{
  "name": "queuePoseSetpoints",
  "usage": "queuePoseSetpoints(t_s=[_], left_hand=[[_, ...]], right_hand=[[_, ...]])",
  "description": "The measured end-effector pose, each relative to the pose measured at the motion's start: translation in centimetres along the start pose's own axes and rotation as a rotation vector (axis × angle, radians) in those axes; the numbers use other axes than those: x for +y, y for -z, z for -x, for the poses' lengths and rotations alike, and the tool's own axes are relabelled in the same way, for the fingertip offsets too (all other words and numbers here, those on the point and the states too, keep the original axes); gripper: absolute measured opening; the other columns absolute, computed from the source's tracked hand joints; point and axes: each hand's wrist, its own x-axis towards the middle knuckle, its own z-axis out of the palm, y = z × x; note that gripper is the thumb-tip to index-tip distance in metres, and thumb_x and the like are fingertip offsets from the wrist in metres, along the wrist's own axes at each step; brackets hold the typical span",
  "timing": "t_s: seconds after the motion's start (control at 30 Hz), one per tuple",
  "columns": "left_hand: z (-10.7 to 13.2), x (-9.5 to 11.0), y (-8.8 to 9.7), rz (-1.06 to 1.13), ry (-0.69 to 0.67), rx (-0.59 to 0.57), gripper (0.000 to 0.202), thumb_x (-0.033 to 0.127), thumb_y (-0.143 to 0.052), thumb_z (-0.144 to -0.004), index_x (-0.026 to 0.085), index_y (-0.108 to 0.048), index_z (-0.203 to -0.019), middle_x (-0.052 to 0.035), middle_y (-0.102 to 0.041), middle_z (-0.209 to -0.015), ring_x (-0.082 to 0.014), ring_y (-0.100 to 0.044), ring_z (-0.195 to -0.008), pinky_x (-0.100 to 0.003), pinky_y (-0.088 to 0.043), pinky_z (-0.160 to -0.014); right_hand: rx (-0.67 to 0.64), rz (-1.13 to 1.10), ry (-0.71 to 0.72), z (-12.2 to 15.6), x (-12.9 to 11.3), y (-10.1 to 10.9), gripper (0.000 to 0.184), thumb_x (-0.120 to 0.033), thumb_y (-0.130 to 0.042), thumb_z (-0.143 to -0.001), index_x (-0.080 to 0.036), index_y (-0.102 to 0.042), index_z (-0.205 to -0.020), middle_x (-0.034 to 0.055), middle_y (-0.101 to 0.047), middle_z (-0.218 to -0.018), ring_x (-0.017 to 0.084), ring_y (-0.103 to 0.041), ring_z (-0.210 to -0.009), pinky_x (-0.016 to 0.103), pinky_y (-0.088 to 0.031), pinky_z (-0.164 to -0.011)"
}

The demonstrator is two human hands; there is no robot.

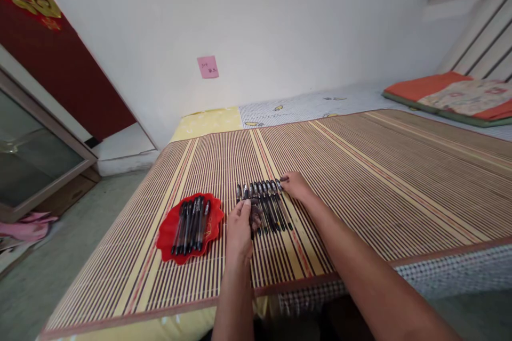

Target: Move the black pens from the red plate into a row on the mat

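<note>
Several black-capped gel pens [274, 208] lie side by side in a row on the striped bamboo mat, caps pointing away from me. At the row's left end, my left hand [240, 221] is closed with its thumb over a pen [245, 191]; its fingers cover the lower part of the nearby pens. My right hand [295, 185] is at the far right end, fingertips pinched at the cap of the last pen [279, 184]. Left of my left hand, a red scalloped plate [170, 226] holds several more black pens [192, 224].
The bamboo mat [360, 181] covers a bed against a white wall. A folded orange blanket [432, 88] lies at the far right. A pink note [208, 67] is stuck on the wall. A glass-paned door [32, 149] stands at left, beside pink cloth [30, 226] on the floor.
</note>
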Motion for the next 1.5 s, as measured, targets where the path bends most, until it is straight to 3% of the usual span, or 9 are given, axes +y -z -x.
queuePoseSetpoints(t_s=[0.23, 0.53, 0.7, 0.83, 0.97, 1.17, 1.33, 1.4, 1.5], left_hand=[[0.0, -0.1, 0.0, -0.013, -0.007, 0.000, 0.043, 0.054, -0.076, -0.069, 0.015, -0.058, -0.075, 0.0003, -0.065, -0.060, -0.0057, -0.047, -0.044, -0.017, -0.031, -0.042], [0.0, -0.3, 0.1, -0.017, 0.011, -0.014, 0.040, 0.052, -0.074, -0.072, 0.015, -0.060, -0.078, 0.0010, -0.064, -0.061, -0.0059, -0.048, -0.045, -0.017, -0.032, -0.043], [-0.2, -0.6, 0.2, -0.012, 0.005, -0.030, 0.035, 0.048, -0.073, -0.075, 0.015, -0.061, -0.079, 0.0011, -0.063, -0.063, -0.0066, -0.049, -0.047, -0.018, -0.033, -0.044], [-0.2, -0.5, -0.1, -0.038, 0.002, -0.064, 0.034, 0.046, -0.075, -0.073, 0.016, -0.062, -0.080, 0.0023, -0.062, -0.062, -0.0071, -0.049, -0.047, -0.018, -0.033, -0.045], [0.3, -0.3, -0.6, -0.112, -0.036, -0.134, 0.032, 0.045, -0.075, -0.073, 0.016, -0.064, -0.080, 0.0020, -0.061, -0.064, -0.0076, -0.048, -0.049, -0.019, -0.034, -0.048], [0.8, -0.3, -1.5, -0.278, -0.161, -0.159, 0.022, 0.037, -0.072, -0.075, 0.016, -0.069, -0.081, 0.0004, -0.062, -0.068, -0.0117, -0.052, -0.059, -0.022, -0.041, -0.056], [1.0, -0.4, -1.7, -0.332, -0.252, -0.021, 0.023, 0.028, -0.078, -0.070, 0.020, -0.057, -0.075, 0.0043, -0.057, -0.062, -0.0116, -0.053, -0.056, -0.021, -0.041, -0.054], [1.1, -0.5, -1.6, -0.369, -0.246, -0.060, 0.022, 0.033, -0.074, -0.076, 0.021, -0.055, -0.073, 0.0058, -0.052, -0.058, -0.0106, -0.048, -0.050, -0.021, -0.038, -0.050], [1.2, -0.4, -1.4, -0.362, -0.179, -0.215, 0.027, 0.043, -0.062, -0.088, 0.019, -0.058, -0.075, 0.0037, -0.053, -0.060, -0.0110, -0.048, -0.051, -0.022, -0.040, -0.051]], right_hand=[[-0.027, -0.022, -0.036, 0.7, -0.9, 0.5, 0.019, -0.016, -0.066, -0.082, -0.015, -0.077, -0.097, 0.0084, -0.078, -0.098, 0.015, -0.071, -0.083, 0.019, -0.046, -0.068], [-0.023, -0.024, -0.052, 1.0, -1.3, 0.5, 0.018, -0.014, -0.067, -0.080, -0.016, -0.078, -0.095, 0.0077, -0.077, -0.097, 0.016, -0.070, -0.085, 0.022, -0.045, -0.069], [-0.005, -0.061, -0.046, 1.3, -1.2, 1.2, 0.025, -0.015, -0.063, -0.082, -0.012, -0.076, -0.104, 0.0105, -0.075, -0.103, 0.018, -0.070, -0.091, 0.024, -0.049, -0.076], [0.013, -0.389, -0.017, 3.6, -2.3, 2.9, 0.028, -0.023, -0.060, -0.087, -0.013, -0.072, -0.110, 0.0113, -0.074, -0.099, 0.019, -0.069, -0.083, 0.028, -0.052, -0.070], [-0.098, -0.826, 0.062, 7.3, -4.6, 3.4, 0.024, -0.036, -0.069, -0.082, -0.018, -0.072, -0.098, 0.0051, -0.071, -0.084, 0.015, -0.064, -0.069, 0.025, -0.049, -0.057], [-0.077, -0.956, 0.113, 9.7, -6.0, 1.5, 0.029, -0.043, -0.077, -0.071, -0.018, -0.068, -0.081, -0.0012, -0.062, -0.068, 0.012, -0.054, -0.059, 0.024, -0.042, -0.053], [-0.086, -1.026, 0.105, 10.1, -5.9, 1.8, 0.025, -0.042, -0.076, -0.072, -0.019, -0.067, -0.078, -0.0021, -0.059, -0.067, 0.012, -0.052, -0.059, 0.024, -0.040, -0.054], [-0.116, -1.061, 0.095, 10.3, -6.0, 2.3, 0.024, -0.040, -0.077, -0.071, -0.019, -0.067, -0.077, -0.0024, -0.059, -0.067, 0.011, -0.052, -0.059, 0.024, -0.040, -0.055], [-0.175, -1.109, 0.080, 10.2, -5.9, 2.9, 0.023, -0.038, -0.077, -0.070, -0.019, -0.068, -0.079, -0.0030, -0.058, -0.068, 0.010, -0.051, -0.059, 0.024, -0.041, -0.057]])
